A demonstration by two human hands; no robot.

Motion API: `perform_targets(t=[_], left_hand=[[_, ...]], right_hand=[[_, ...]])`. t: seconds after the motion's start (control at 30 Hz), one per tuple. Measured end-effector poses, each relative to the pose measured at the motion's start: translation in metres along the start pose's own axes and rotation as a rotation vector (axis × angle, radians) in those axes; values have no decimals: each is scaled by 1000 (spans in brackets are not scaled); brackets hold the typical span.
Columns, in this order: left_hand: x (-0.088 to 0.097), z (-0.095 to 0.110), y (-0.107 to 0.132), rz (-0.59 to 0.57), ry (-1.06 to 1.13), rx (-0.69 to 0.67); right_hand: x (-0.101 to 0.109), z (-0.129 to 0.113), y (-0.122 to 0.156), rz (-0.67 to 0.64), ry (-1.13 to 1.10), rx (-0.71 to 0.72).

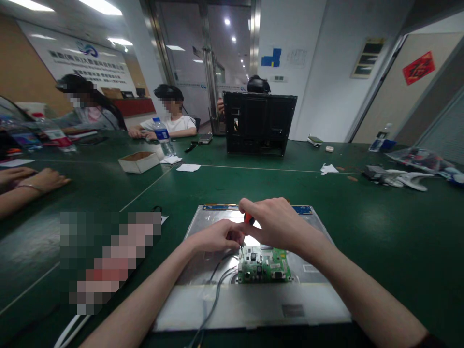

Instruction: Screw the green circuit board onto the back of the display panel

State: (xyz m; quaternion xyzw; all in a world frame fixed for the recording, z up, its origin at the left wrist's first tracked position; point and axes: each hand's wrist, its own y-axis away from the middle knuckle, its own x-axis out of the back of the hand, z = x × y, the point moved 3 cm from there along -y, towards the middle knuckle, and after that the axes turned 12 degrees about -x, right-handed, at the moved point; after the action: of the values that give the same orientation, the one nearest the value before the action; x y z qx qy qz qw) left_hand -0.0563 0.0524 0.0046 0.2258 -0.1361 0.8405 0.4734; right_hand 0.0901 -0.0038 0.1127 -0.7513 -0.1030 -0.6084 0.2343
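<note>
A flat metal display panel (315,258) lies in front of me with a green circuit board (266,266) on it. Over the board's upper left corner, my right hand (277,222) grips a screwdriver (249,218), whose orange-red handle shows between the fingers. My left hand (221,237) is beside it, its fingers pinched together near the same corner. Whatever the left fingers hold is hidden, and the screwdriver's tip is hard to make out. Dark cables (217,285) run from the board's left side down over the panel's front edge.
A black monitor housing (259,123) stands upright across the green table (362,232). A white box (139,163) and a water bottle (163,136) are back left. Tools and plastic bags (395,176) lie right. Another person's hands (39,186) rest at left; other people sit beyond.
</note>
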Motion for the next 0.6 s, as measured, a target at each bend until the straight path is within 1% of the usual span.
perform_targets(t=[0.07,0.2,0.37,0.53,0.6], left_hand=[[0,0,0,7,-17,7],[1,1,0,9,-22,12],[1,-1,1,-7,-28,44],[0,2,1,-2,-25,40],[0,5,1,-9,-26,34]], right_hand=[[0,0,0,2,1,-7],[2,-1,1,29,-19,39],[-1,1,-1,17,22,-13],[0,-2,1,41,-25,49],[1,-1,1,36,-27,47]])
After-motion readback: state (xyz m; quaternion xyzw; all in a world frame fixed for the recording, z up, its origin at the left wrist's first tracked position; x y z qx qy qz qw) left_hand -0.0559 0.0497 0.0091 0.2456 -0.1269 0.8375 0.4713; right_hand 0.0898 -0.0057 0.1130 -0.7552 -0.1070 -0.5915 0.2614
